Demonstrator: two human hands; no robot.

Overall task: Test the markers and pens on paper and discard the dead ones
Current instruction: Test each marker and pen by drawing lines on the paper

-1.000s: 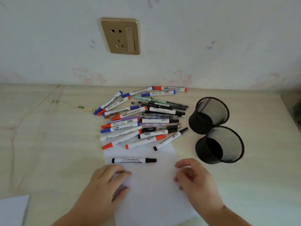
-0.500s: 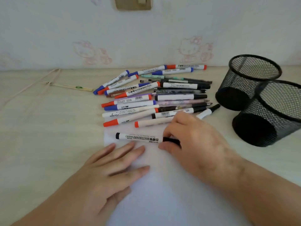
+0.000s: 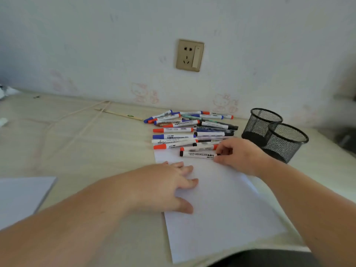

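A white sheet of paper [image 3: 221, 209] lies on the beige table. My left hand [image 3: 165, 185] rests flat on its left part, fingers straight. A black-capped whiteboard marker [image 3: 198, 154] lies across the paper's far end, and my right hand [image 3: 237, 153] pinches its right end between thumb and fingers. Just beyond it, a pile of markers and pens [image 3: 188, 130] with red, blue and black caps lies on the table.
Two black mesh pen cups [image 3: 287, 143] stand side by side right of the pile. A second white sheet [image 3: 21, 197] lies at the left edge. A wooden stick [image 3: 119, 114] and cord lie near the wall, which carries a gold socket [image 3: 189, 55].
My right hand reached from the paper to the black marker's right end and took hold of it. My left hand stayed flat on the paper. The camera view shifted.
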